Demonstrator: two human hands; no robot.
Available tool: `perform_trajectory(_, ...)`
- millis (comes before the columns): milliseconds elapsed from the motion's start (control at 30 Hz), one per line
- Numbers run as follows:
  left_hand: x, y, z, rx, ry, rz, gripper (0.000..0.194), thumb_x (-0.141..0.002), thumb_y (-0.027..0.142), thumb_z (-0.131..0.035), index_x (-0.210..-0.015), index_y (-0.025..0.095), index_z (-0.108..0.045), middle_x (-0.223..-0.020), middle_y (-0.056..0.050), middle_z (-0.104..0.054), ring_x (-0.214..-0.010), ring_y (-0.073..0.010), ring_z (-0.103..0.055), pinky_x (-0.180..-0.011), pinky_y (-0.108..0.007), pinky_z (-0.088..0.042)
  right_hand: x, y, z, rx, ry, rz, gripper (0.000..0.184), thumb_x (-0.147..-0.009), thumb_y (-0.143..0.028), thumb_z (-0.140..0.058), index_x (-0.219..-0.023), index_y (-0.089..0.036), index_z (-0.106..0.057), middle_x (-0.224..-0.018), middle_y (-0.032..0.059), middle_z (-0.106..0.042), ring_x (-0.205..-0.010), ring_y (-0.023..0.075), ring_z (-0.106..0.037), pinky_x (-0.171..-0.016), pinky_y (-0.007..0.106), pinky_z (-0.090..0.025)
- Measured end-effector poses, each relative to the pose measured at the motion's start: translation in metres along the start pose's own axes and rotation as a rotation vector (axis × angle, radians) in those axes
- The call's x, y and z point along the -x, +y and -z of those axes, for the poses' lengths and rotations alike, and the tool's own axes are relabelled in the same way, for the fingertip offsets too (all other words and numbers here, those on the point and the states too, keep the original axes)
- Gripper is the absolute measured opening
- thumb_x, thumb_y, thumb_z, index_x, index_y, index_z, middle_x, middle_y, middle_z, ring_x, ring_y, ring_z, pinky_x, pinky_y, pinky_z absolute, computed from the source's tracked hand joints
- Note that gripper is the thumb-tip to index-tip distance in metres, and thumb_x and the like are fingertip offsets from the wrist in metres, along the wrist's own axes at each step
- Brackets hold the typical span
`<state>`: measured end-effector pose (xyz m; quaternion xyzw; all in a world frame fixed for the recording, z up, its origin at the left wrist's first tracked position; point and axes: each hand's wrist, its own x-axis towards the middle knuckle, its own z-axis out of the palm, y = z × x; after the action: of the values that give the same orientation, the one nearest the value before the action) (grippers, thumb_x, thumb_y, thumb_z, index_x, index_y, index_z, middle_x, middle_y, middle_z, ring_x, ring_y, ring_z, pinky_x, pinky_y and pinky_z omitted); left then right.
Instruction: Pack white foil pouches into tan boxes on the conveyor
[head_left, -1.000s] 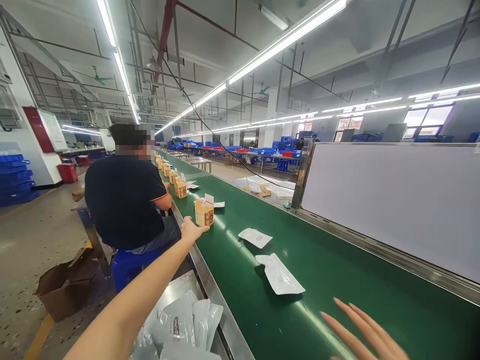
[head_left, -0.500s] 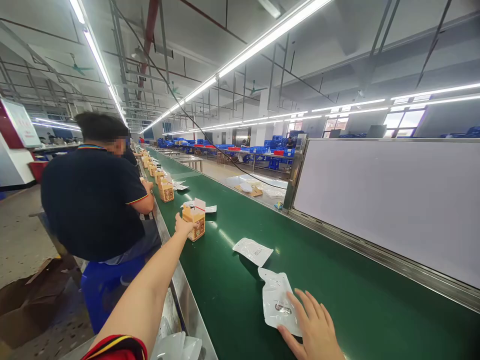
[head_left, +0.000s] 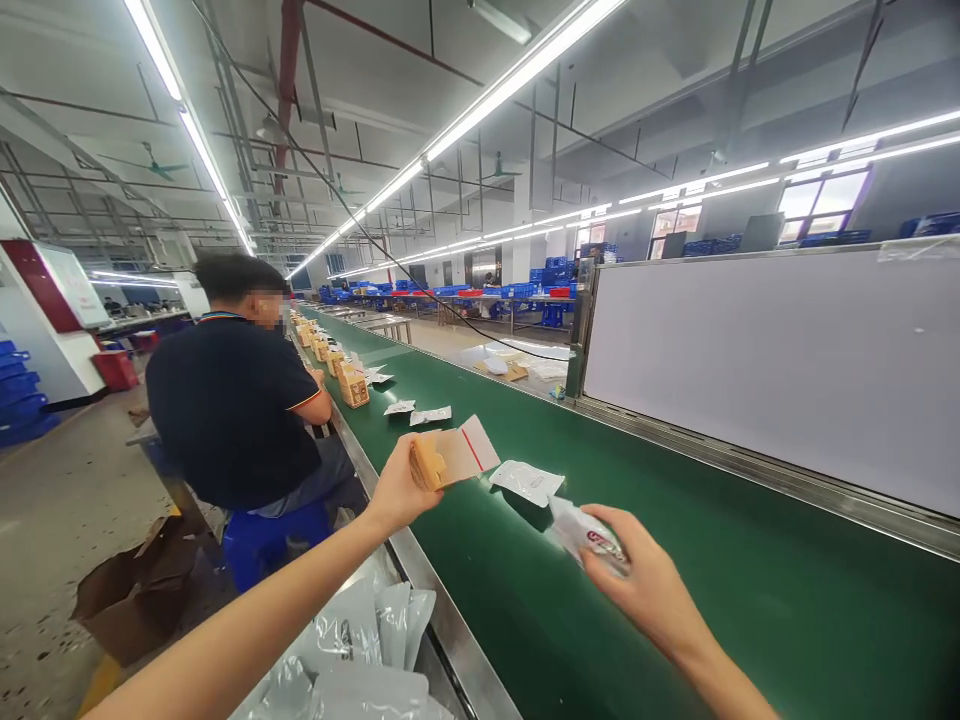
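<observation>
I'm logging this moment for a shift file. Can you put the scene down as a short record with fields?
Left hand: holds an open-flapped box, tilted above the belt
Right hand: holds a white pouch
Nearest on belt: a flat pouch, lying between the hands
Farther along belt: more pouches and a row of boxes
Near side of belt: a heap of pouches
Left of belt: a seated person in a dark shirt; brown carton on the floor

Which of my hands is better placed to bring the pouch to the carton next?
Probably your right hand: it grips the white pouch, while your left hand holds the carton, whose flap extends to the right.
</observation>
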<state>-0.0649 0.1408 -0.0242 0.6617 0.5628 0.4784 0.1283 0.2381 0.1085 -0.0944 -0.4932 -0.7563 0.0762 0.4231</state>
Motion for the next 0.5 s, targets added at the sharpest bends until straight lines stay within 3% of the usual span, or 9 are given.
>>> perform_trajectory(100, 0.038, 0.033, -0.002, -0.002, -0.115, -0.069, 0.061, -0.052, 0.009, -0.066, -0.107, 0.022, -0.044, -0.105, -0.004, -0.057, -0.100, -0.0240, -0.057, -0.092, -0.043, -0.047, 0.010, -0.065, 0.053, -0.361, 0.177, -0.011, 0.031, -0.084, -0.033, -0.057, -0.114, -0.026, -0.053, -0.096, 0.0015, -0.064, -0.067, 0.0147, -0.061, -0.055, 0.023, -0.051)
perform_trajectory(200, 0.068, 0.058, -0.010, -0.012, -0.148, -0.129, 0.067, -0.053, 0.007, -0.063, -0.115, 0.022, -0.041, -0.116, -0.006, -0.053, -0.110, -0.0267, -0.052, -0.097, -0.047, -0.042, 0.016, -0.104, 0.076, -0.467, 0.139, 0.191, 0.030, -0.087, -0.030, -0.058, -0.116, -0.029, -0.053, -0.100, 0.0026, -0.063, -0.078, 0.0159, -0.062, -0.064, 0.025, -0.053)
perform_trajectory(367, 0.102, 0.082, -0.019, -0.054, 0.028, -0.379, 0.067, -0.063, 0.010, -0.064, -0.123, 0.022, -0.037, -0.123, -0.008, -0.051, -0.115, -0.0251, -0.050, -0.097, -0.045, -0.043, 0.030, -0.110, 0.079, -0.072, 0.083, 0.412, 0.027, -0.090, -0.013, -0.050, -0.115, -0.024, -0.056, -0.099, 0.0034, -0.064, -0.083, 0.0140, -0.059, -0.068, 0.023, -0.049)
perform_trajectory(433, 0.114, 0.088, -0.026, -0.080, 0.039, -0.527, 0.061, -0.066, 0.010, -0.062, -0.122, 0.020, -0.038, -0.122, -0.010, -0.051, -0.117, -0.0256, -0.048, -0.100, -0.047, -0.042, 0.037, -0.112, 0.076, 0.164, 0.132, 0.494, 0.027, -0.090, -0.008, -0.043, -0.108, -0.020, -0.059, -0.101, 0.0068, -0.063, -0.083, 0.0163, -0.057, -0.067, 0.026, -0.047)
perform_trajectory(500, 0.125, 0.093, -0.036, -0.109, 0.017, -0.635, 0.060, -0.066, 0.008, -0.060, -0.121, 0.017, -0.039, -0.121, -0.012, -0.052, -0.119, -0.0271, -0.046, -0.103, -0.050, -0.039, 0.043, -0.118, 0.071, 0.355, 0.218, 0.522, 0.027, -0.090, -0.007, -0.039, -0.090, -0.017, -0.064, -0.087, 0.0077, -0.062, -0.071, 0.0173, -0.055, -0.057, 0.027, -0.043)
